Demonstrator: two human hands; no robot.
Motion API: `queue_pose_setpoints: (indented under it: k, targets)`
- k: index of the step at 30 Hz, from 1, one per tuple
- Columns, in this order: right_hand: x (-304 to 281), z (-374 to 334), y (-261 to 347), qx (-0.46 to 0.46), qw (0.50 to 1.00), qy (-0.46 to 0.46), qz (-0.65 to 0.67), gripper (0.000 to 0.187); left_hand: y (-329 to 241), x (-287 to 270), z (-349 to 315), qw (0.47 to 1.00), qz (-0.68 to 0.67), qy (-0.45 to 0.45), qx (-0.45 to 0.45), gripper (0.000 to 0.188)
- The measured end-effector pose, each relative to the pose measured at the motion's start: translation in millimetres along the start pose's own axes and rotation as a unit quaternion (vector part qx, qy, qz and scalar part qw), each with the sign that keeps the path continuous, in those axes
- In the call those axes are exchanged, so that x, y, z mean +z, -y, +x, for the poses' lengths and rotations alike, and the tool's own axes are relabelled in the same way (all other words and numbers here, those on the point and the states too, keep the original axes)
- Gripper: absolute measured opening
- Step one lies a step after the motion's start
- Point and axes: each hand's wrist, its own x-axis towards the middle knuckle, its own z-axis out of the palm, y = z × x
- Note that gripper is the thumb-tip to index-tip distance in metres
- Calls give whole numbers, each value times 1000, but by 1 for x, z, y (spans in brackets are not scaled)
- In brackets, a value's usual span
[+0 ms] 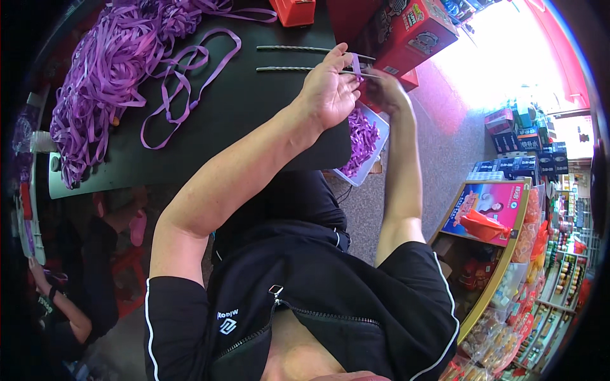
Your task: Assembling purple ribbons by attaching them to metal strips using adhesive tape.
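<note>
Two thin twisted metal rods (279, 68) stick out side by side over the dark table's right part. A short purple ribbon (356, 63) lies across them near their right ends. My left hand (329, 91) is at the rods, palm showing, its fingers loosely apart and their tips beside the ribbon. Just to the right, my right hand (385, 92) is close to the rod ends. Its fingers are dark and smeared, so I cannot make out any grip. Below both hands, a pale plastic bin (383, 130) holds many purple ribbon pieces (362, 141).
A large heap of purple lanyards (108, 70) covers the left of the dark table (254, 127), one strand looping out. A red box (293, 11) sits at the far edge, a red carton (413, 32) beyond the rods. Shop shelves (553, 279) line the right. Another person's arm (70, 311) shows at far left.
</note>
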Motion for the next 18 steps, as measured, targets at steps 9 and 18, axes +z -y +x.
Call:
queue_pose_setpoints:
  k: [9,18]
  targets:
    - [66,26,-51,-47,892,181,413,44,-2,-10,1,1000,-11,25,11,51]
    - [61,43,-55,-71,866,280,408,24,-4,-9,-2,999,22,40,-4,54]
